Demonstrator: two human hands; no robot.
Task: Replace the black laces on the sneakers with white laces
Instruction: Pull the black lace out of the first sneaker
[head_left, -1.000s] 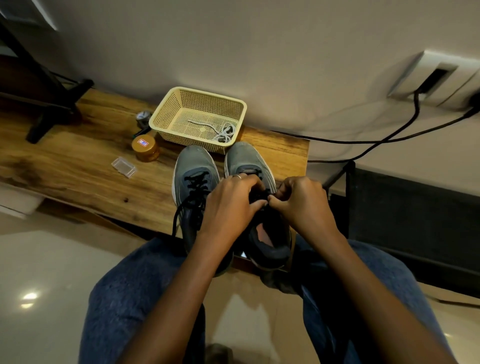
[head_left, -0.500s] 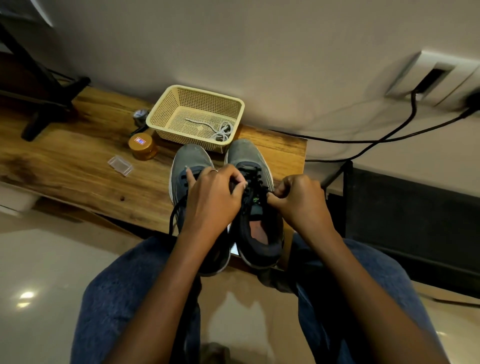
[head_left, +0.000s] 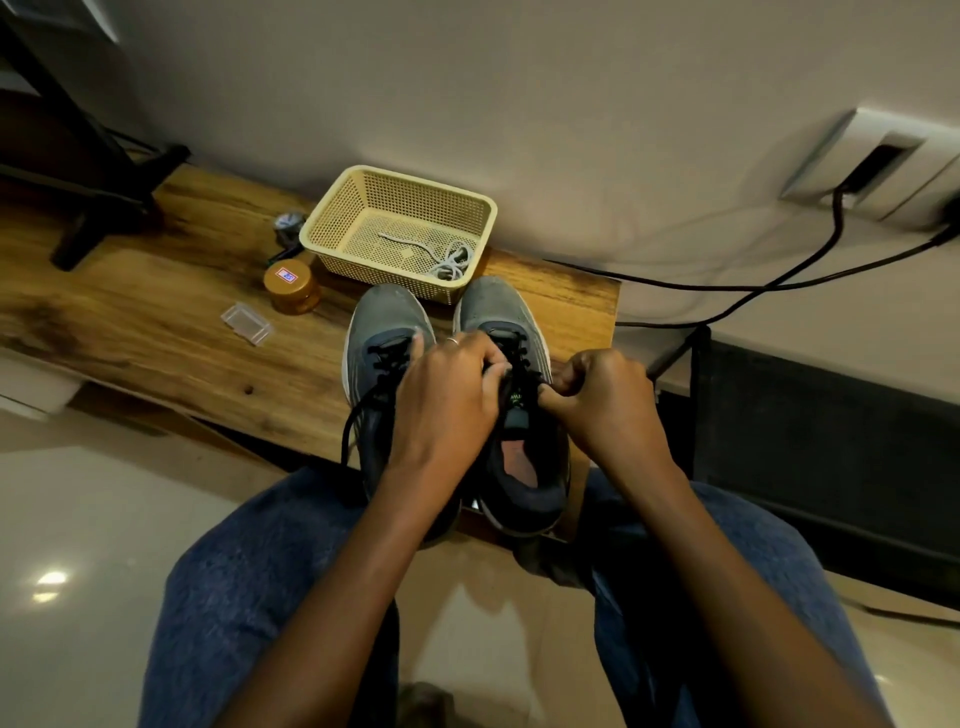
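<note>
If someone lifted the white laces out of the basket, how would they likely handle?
Probably floppy: the white laces lie in loose coils in the basket. Likely very light, being thin cord. They may snag or come out tangled, since the loops overlap.

jar lid: red-blue label, unreadable | shoe tongue: green mark, unreadable

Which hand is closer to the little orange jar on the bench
Left. The left hand works over the sneakers, to the jar's near right; the right hand is farther right, beyond the right sneaker's laces.
</note>
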